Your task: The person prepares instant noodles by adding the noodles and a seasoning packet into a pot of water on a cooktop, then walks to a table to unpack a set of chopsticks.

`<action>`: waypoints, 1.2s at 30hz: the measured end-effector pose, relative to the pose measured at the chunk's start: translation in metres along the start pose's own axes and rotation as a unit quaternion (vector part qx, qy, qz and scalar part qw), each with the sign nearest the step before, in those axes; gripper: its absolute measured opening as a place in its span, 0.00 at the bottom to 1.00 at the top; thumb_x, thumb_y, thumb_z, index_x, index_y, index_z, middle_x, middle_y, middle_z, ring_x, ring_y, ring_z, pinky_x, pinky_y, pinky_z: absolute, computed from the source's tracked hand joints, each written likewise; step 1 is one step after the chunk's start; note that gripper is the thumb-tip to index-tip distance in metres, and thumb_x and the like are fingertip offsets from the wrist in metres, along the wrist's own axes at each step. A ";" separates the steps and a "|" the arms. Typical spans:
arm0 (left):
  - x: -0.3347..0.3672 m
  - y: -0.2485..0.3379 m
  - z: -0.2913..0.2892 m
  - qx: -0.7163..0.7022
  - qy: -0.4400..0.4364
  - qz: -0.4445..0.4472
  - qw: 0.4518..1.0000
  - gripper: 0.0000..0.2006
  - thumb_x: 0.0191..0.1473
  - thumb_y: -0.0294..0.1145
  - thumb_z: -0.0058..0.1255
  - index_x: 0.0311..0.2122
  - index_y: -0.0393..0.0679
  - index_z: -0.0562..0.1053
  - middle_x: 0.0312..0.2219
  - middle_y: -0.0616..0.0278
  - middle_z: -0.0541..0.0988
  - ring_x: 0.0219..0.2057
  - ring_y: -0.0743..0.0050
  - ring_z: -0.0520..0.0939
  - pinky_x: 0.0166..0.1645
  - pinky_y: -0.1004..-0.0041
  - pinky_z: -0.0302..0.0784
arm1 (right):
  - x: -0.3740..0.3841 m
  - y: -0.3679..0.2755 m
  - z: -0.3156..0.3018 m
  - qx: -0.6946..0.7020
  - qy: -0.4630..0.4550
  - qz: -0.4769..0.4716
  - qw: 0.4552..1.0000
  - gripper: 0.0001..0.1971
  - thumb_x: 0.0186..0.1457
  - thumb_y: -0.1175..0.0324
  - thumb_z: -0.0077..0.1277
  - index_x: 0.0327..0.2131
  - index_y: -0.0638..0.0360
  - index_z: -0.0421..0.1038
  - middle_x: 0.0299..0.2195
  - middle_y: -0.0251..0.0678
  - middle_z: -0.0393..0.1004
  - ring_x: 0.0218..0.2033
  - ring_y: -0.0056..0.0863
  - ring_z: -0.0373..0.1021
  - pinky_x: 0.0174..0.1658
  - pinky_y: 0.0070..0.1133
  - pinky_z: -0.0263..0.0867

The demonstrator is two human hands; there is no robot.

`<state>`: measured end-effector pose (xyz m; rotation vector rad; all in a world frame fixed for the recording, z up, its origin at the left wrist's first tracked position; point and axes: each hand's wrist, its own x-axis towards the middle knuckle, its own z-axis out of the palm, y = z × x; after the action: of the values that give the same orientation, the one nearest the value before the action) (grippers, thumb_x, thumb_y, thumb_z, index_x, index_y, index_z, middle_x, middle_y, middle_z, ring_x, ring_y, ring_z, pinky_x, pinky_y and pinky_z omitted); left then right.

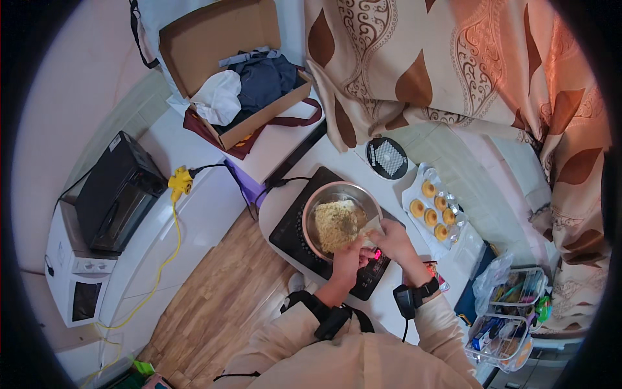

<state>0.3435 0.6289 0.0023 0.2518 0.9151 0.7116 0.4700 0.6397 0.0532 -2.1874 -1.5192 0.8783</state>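
A round metal pan with a copper-coloured rim sits on a black induction cooktop. Inside it lies a heap of crumbly, pale yellow food with white powder at the far side and a darker patch on the right. Over the pan's right rim, my right hand pinches a small pale packet. My left hand is closed at the packet's lower end, by the near rim. Its fingertips are partly hidden, and the packet's opening cannot be made out.
Several small round pastries lie on a tray at the right, near a black round perforated disc. An open cardboard box of clothes stands beyond. Left are a black oven, a microwave and a yellow extension cord. Clear baskets stand lower right.
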 end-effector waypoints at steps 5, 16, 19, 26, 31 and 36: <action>-0.006 0.002 0.003 -0.004 -0.034 -0.032 0.999 0.15 0.53 0.41 0.44 0.29 0.37 0.70 0.15 0.61 0.73 0.12 0.83 0.66 0.17 0.84 0.60 | -0.002 0.003 -0.004 0.034 -0.001 -0.004 0.999 0.16 0.41 0.61 0.51 0.24 0.68 0.67 0.22 0.53 0.69 0.27 0.43 0.69 0.31 0.29 0.63; -0.005 -0.012 -0.002 -0.074 -0.086 -0.032 0.993 0.16 0.52 0.43 0.46 0.27 0.38 0.68 0.17 0.63 0.72 0.14 0.85 0.65 0.17 0.86 0.58 | -0.004 0.016 0.002 0.076 0.005 0.005 0.997 0.14 0.41 0.64 0.51 0.28 0.68 0.70 0.21 0.45 0.71 0.24 0.31 0.70 0.29 0.24 0.64; -0.007 -0.014 0.002 -0.107 -0.054 -0.042 0.992 0.12 0.53 0.39 0.45 0.29 0.39 0.68 0.21 0.62 0.73 0.17 0.86 0.67 0.19 0.85 0.60 | -0.009 0.008 -0.003 0.149 0.009 0.006 0.989 0.14 0.43 0.65 0.50 0.29 0.68 0.70 0.21 0.42 0.72 0.23 0.26 0.69 0.29 0.23 0.64; -0.005 -0.017 0.000 -0.143 -0.087 -0.045 0.985 0.07 0.53 0.32 0.43 0.27 0.41 0.67 0.20 0.65 0.71 0.18 0.85 0.65 0.21 0.82 0.62 | -0.013 0.001 -0.007 0.145 -0.021 0.029 0.989 0.13 0.44 0.66 0.49 0.30 0.67 0.70 0.21 0.40 0.72 0.23 0.23 0.67 0.29 0.21 0.63; -0.008 -0.011 0.003 -0.190 -0.080 -0.027 0.978 0.10 0.52 0.36 0.46 0.25 0.43 0.65 0.16 0.68 0.67 0.14 0.85 0.62 0.20 0.83 0.60 | -0.012 0.011 -0.002 0.184 0.007 0.023 0.983 0.12 0.45 0.66 0.49 0.29 0.67 0.70 0.20 0.38 0.71 0.21 0.22 0.66 0.28 0.21 0.63; -0.011 -0.011 0.008 -0.147 -0.068 -0.009 0.987 0.13 0.51 0.40 0.48 0.23 0.44 0.65 0.15 0.69 0.66 0.13 0.86 0.61 0.17 0.84 0.57 | -0.013 0.009 0.000 0.174 0.020 0.029 0.984 0.14 0.47 0.63 0.50 0.29 0.67 0.69 0.16 0.34 0.69 0.18 0.18 0.65 0.22 0.18 0.61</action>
<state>0.3505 0.6138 0.0087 0.0300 0.6715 0.7916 0.4732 0.6240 0.0522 -1.9881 -1.1831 1.0262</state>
